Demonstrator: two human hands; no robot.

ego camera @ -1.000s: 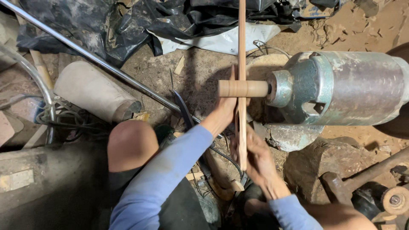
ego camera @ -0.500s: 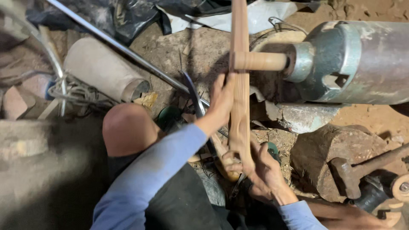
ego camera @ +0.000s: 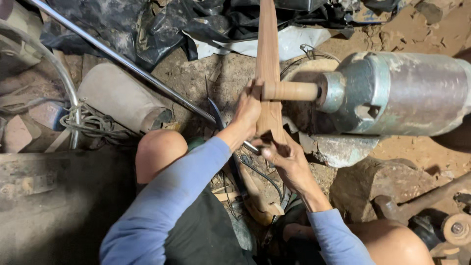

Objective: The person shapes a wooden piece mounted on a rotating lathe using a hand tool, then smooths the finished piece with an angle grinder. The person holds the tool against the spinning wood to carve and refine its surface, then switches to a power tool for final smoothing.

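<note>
A long flat wooden stick (ego camera: 268,54) stands almost upright in front of me, crossing a short round wooden peg (ego camera: 290,91) that juts from a grey metal machine drum (ego camera: 397,93). My left hand (ego camera: 247,114) grips the stick just beside the peg's end. My right hand (ego camera: 286,158) holds the stick lower down, fingers pinched around its bottom part. Both blue sleeves reach in from below, between my bare knees.
A thin metal rod (ego camera: 122,61) runs diagonally from top left towards my hands. A pale cylinder (ego camera: 122,100) lies at left beside coiled cord (ego camera: 93,125). Black plastic sheeting (ego camera: 162,24) covers the back. Rocks (ego camera: 382,184) and rusty metal parts (ego camera: 441,216) sit at right.
The view has shifted, so the stick and drum sit a little further right and lower. My left hand has slid up the stick to the peg; my right hand has risen too.
</note>
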